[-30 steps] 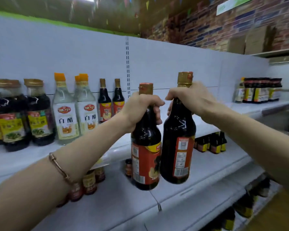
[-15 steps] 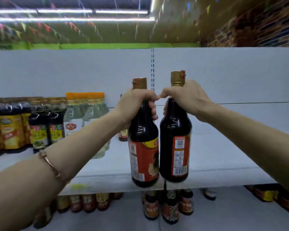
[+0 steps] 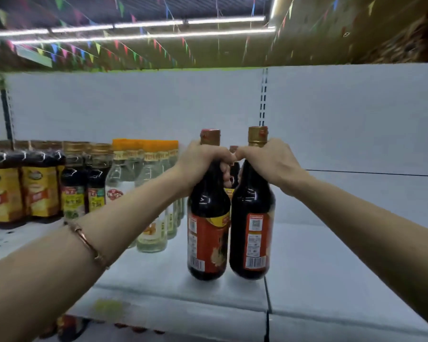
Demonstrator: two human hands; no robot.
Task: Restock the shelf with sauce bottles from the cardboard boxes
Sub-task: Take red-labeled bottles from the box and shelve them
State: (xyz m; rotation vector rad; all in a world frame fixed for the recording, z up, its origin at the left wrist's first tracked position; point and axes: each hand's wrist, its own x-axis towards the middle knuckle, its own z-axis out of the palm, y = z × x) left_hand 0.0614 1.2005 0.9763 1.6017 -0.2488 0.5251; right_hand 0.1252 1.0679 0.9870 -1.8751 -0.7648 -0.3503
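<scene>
left hand [image 3: 203,160] grips one dark sauce bottle [image 3: 208,233] by the neck, right hand [image 3: 267,161] grips another bottle [image 3: 253,228] just beside it, both low over the white shelf [image 3: 331,267], clear bottles [image 3: 148,193] left of them.

Long tube lights [image 3: 143,29] run across a dark ceiling [image 3: 208,8] strung with coloured pennants [image 3: 98,48], above a pale back panel [image 3: 134,104] with a slotted upright [image 3: 263,95].

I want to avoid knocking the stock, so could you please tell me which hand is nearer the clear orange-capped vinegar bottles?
Left. The left hand is just right of the clear orange-capped vinegar bottles; the right hand is farther right.
</scene>
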